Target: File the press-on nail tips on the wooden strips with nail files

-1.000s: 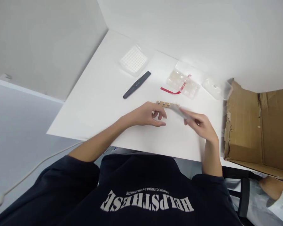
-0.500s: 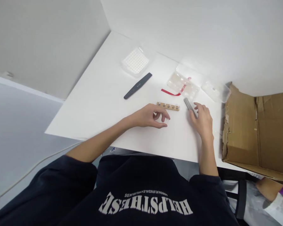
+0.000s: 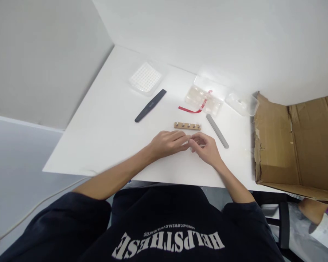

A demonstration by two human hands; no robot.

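Note:
My left hand (image 3: 169, 143) and my right hand (image 3: 205, 147) meet at the fingertips, low over the white table. The left thumb and fingers pinch a small clear piece, now mostly hidden by the fingers. My right hand's fingers are curled in a pinch against the left fingertips; what lies between them is too small to make out. Just beyond the hands lies a wooden strip (image 3: 187, 126) with several metal posts. A grey nail file (image 3: 217, 131) rests to the right of it, apart from my right hand.
A black nail file (image 3: 151, 105) lies at the left. Farther back are a clear box of white pieces (image 3: 146, 77), an open clear case (image 3: 203, 100), a red strip (image 3: 190, 110) and a clear container (image 3: 240, 103). A cardboard box (image 3: 273, 145) stands at the right.
My right hand has come off the grey nail file and moved left to meet my left hand's fingertips. The view has shifted slightly.

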